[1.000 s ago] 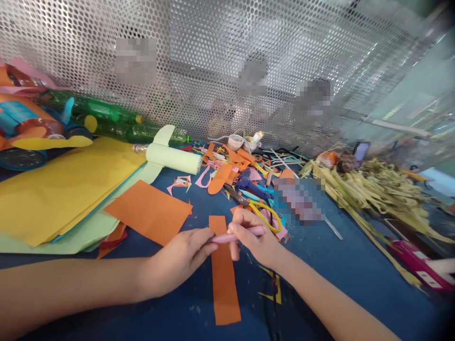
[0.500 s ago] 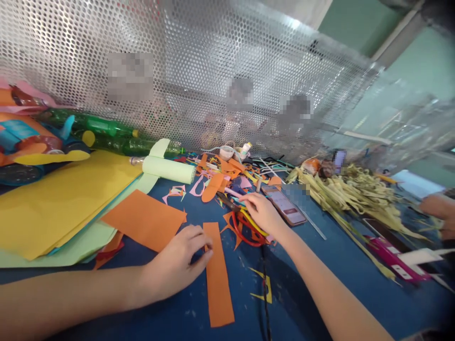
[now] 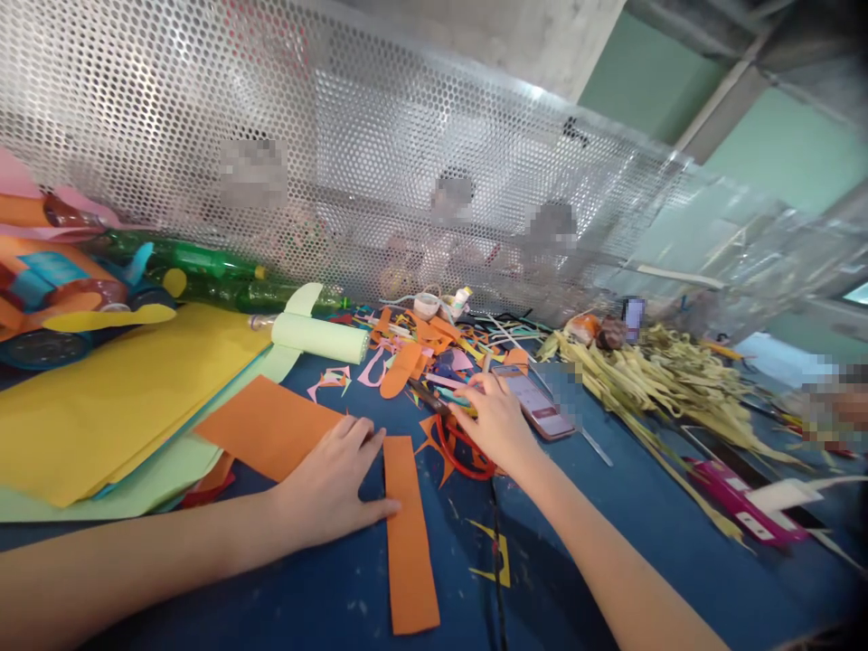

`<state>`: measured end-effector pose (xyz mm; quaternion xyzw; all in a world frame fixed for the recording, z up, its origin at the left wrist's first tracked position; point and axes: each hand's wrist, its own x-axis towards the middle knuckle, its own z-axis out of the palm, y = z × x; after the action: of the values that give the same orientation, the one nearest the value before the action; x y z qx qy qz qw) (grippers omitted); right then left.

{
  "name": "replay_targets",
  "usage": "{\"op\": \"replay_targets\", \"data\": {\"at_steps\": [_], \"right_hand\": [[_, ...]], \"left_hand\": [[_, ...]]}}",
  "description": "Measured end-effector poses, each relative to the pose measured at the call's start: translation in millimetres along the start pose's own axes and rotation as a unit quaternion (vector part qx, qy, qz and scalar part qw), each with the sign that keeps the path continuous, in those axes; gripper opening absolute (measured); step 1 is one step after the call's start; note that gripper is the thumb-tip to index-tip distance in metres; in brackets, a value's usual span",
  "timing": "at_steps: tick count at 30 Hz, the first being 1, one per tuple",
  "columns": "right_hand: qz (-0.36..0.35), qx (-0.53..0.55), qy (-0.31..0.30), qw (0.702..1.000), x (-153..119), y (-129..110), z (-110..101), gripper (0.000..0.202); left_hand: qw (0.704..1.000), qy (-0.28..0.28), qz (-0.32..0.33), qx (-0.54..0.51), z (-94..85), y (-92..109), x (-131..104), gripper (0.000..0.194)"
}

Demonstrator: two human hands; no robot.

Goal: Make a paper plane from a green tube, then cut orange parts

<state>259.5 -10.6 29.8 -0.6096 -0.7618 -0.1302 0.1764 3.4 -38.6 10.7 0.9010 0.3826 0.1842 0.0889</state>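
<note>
My left hand (image 3: 332, 479) lies palm down on the table with its fingers stretched and thumb apart. The thumb tip touches the left edge of an orange paper strip (image 3: 412, 551). The fingertips lie at the strip's upper end, beside a larger orange sheet (image 3: 275, 425). My right hand (image 3: 498, 420) reaches over red-handled scissors (image 3: 448, 452), thumb and fingers apart. Its fingertips are at a teal and yellow item (image 3: 456, 396) among paper scraps; no firm hold shows. The phone (image 3: 535, 402) lies just right of this hand.
Yellow and green sheets (image 3: 128, 398) are stacked at left. Behind them are a green paper-wrapped bottle (image 3: 322, 337) and green bottles (image 3: 196, 258). Orange scraps (image 3: 403, 366) clutter the middle. Dried husk strips (image 3: 651, 371) and a magenta power strip (image 3: 746, 506) lie right. A black cord (image 3: 498, 561) runs forward.
My left fingers have straightened and spread, with the thumb now at the strip's edge. My right fingers have opened more over the scissors and scraps. The view has shifted slightly.
</note>
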Motion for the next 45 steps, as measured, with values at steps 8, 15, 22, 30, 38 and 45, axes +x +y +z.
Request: {"op": "replay_targets", "data": {"at_steps": [8, 15, 22, 30, 38, 45], "right_hand": [[-0.007, -0.013, -0.056, 0.998, 0.4, -2.0, -0.4, 0.022], [0.005, -0.036, -0.083, 0.996, -3.2, -2.8, -10.2, 0.026], [0.032, -0.040, -0.153, 0.987, -4.9, -8.3, -18.8, 0.038], [0.085, -0.083, -0.217, 0.969, -7.9, -14.0, -23.0, 0.036], [0.088, -0.033, -0.263, 0.960, -2.9, -15.6, -22.4, 0.013], [0.044, 0.004, -0.271, 0.961, -6.0, -17.6, -26.3, 0.024]], "left_hand": [[0.988, 0.000, -0.018, -0.153, 1.9, 1.7, 0.0, 0.050], [0.873, -0.062, -0.113, -0.471, -3.8, 1.5, 10.1, 0.051], [0.708, -0.089, -0.173, -0.679, -14.9, -1.6, 18.0, 0.026], [0.667, -0.050, -0.253, -0.700, -15.5, -3.1, 21.1, 0.020], [0.657, -0.033, -0.251, -0.710, -18.6, -8.9, 25.1, 0.023], [0.653, -0.016, -0.265, -0.710, -12.6, -16.7, 25.3, 0.020]]}}
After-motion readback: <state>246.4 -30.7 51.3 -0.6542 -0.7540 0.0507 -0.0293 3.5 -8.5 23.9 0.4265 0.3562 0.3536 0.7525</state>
